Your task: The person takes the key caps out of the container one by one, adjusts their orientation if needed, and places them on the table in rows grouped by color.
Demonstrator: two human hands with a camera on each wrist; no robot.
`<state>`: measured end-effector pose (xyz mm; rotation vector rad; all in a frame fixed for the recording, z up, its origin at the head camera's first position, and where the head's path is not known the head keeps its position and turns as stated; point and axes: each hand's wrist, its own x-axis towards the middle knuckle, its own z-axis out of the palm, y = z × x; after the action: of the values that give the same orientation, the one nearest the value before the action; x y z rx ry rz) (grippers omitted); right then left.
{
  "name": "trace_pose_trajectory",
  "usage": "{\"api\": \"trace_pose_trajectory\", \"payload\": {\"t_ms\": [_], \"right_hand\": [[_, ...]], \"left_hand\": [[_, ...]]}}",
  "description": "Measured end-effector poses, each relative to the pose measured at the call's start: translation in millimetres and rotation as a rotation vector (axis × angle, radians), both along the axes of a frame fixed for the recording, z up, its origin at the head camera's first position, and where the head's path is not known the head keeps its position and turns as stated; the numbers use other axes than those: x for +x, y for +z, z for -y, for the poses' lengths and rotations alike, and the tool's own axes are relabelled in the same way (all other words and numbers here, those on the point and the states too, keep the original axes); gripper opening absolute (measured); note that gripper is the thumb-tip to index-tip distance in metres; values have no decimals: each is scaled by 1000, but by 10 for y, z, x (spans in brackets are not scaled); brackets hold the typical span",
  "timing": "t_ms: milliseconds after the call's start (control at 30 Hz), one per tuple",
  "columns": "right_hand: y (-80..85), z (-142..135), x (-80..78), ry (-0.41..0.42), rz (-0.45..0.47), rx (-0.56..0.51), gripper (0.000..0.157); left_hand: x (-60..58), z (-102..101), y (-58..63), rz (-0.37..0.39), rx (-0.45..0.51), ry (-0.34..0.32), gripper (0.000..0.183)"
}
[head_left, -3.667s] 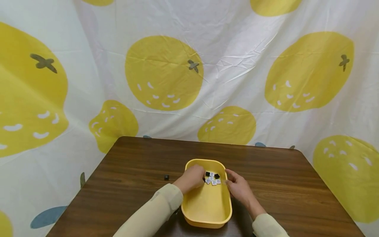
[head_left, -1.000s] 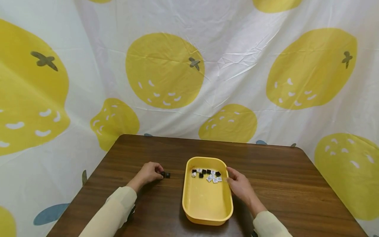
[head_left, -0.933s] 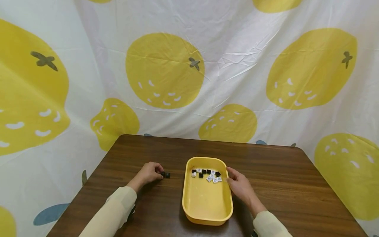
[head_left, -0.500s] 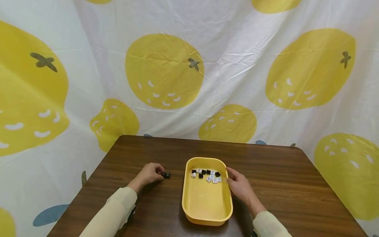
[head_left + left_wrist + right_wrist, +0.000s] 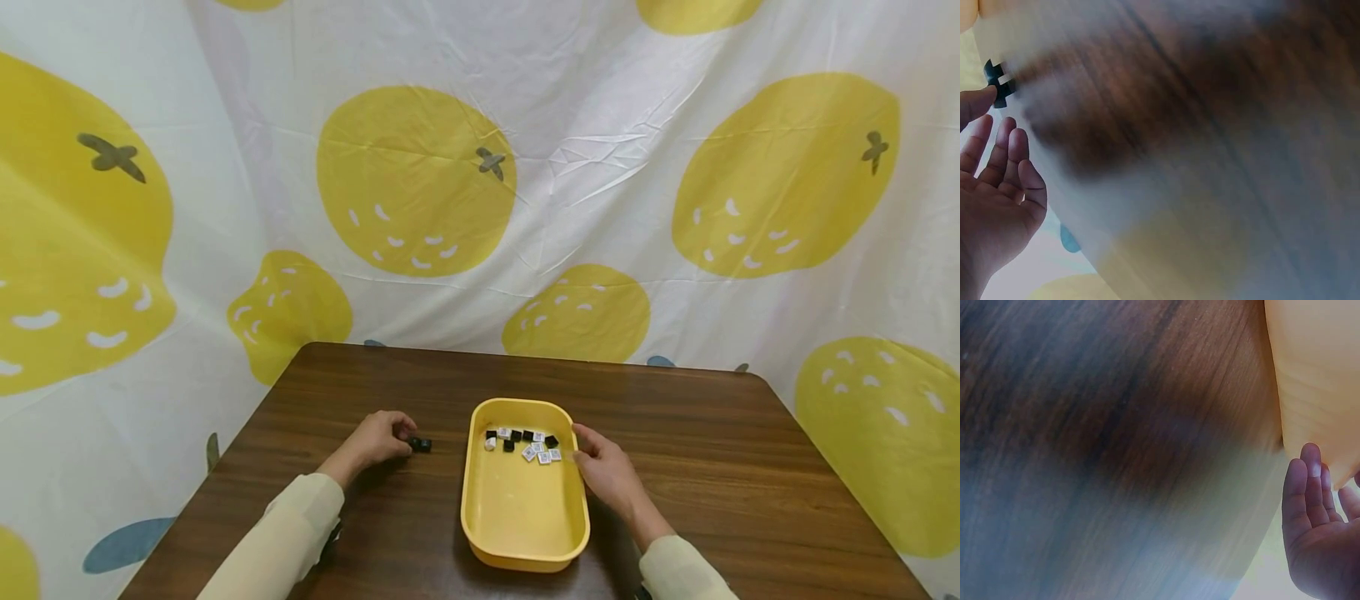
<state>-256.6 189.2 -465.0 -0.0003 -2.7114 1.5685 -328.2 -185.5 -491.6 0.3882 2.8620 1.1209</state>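
Note:
My left hand [image 5: 378, 437] is over the table, left of the yellow tray. Its thumb and a finger pinch a small black block [image 5: 413, 443], while the other fingers hang loose in the left wrist view. A second small black block [image 5: 426, 446] sits right against it; both appear as dark notched shapes in the left wrist view. My right hand [image 5: 611, 475] rests its fingertips along the right side of the yellow tray [image 5: 525, 560]. In the right wrist view its fingers lie nearly straight by the tray's outer wall. The left index fingertip is partly hidden.
Inside the tray's far end lie several small black blocks [image 5: 509, 446] and several white blocks [image 5: 544, 458] with printed tops. One white piece [image 5: 491, 444] lies by the left wall. Brown wood table [image 5: 697, 467]; a lemon-print cloth [image 5: 577, 208] hangs behind its far edge.
Since the oldest frame, my left hand has gone from the tray to the table, where a second black block now sits. The tray's pieces are spread wider. During the last second almost nothing moves.

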Motion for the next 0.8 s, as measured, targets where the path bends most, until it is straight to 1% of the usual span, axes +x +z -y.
{"api": "trace_pose_trajectory", "payload": {"t_ms": [167, 267, 400, 600, 800], "right_hand": [[3, -3, -8, -1, -6, 29, 48], [1, -4, -13, -1, 2, 29, 49], [0, -2, -15, -5, 12, 21, 50], [2, 6, -15, -4, 8, 10, 49], [-12, 8, -15, -7, -4, 11, 49]], "left_hand": [[-15, -23, 70, -8, 30, 10, 26], [-12, -81, 150, -15, 41, 21, 26], [2, -194, 269, -29, 53, 17, 28], [10, -412, 419, -55, 107, -29, 29], [30, -653, 515, -69, 129, -81, 28]]}}
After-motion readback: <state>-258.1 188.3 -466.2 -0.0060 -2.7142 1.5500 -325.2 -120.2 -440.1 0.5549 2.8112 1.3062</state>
